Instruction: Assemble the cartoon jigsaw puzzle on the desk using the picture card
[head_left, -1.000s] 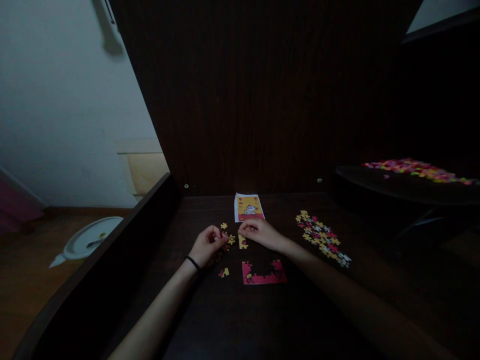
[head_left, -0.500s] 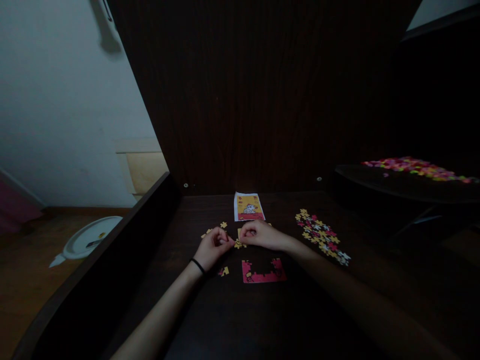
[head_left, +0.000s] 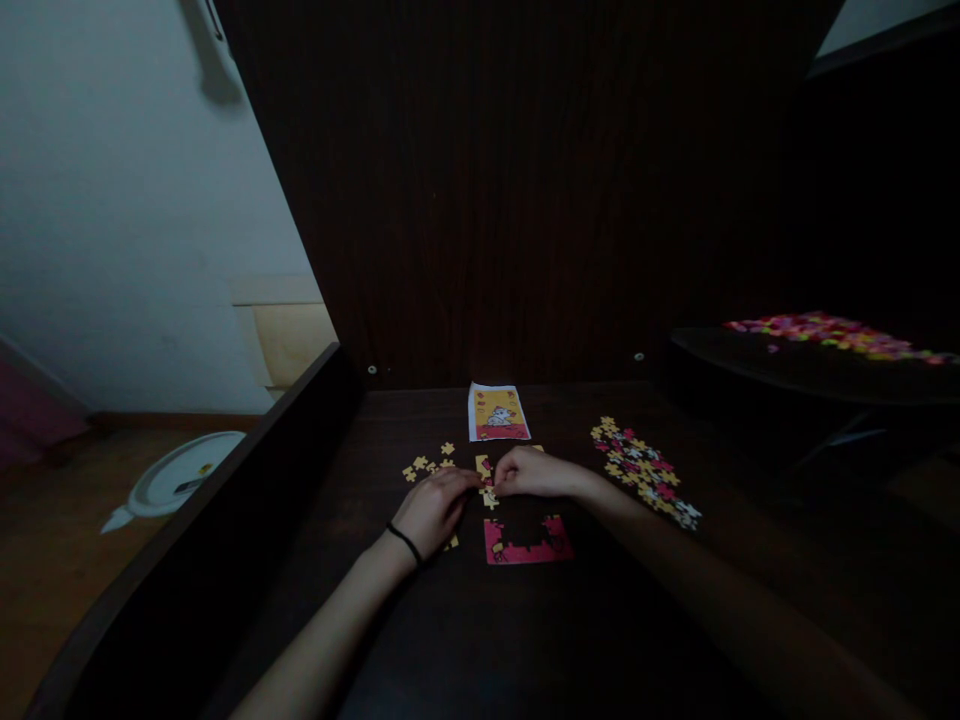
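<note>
A narrow strip of yellow puzzle pieces (head_left: 490,498) with red markings lies on the dark tabletop between both hands. My left hand (head_left: 435,508), with a black band at the wrist, has its fingers together and their tips at the strip's left edge. My right hand (head_left: 536,472) is closed in a pinch at the strip's right side; its fingertips partly hide the pieces. Just nearer to me lies a joined red puzzle section (head_left: 525,554) with a jagged gap at its top. Behind the hands is a printed picture sheet (head_left: 499,412) showing a white animal on yellow and red.
Loose yellow pieces (head_left: 421,464) lie left of the hands, and a mixed heap of pieces (head_left: 637,468) lies to the right. A raised panel (head_left: 292,450) edges the table's left side. Bright pink and yellow bits (head_left: 832,335) cover a dark surface at far right.
My left hand has shifted right and its fingers have straightened out of a pinch toward the strip. My right hand has moved slightly right. More of the strip and loose yellow pieces now shows.
</note>
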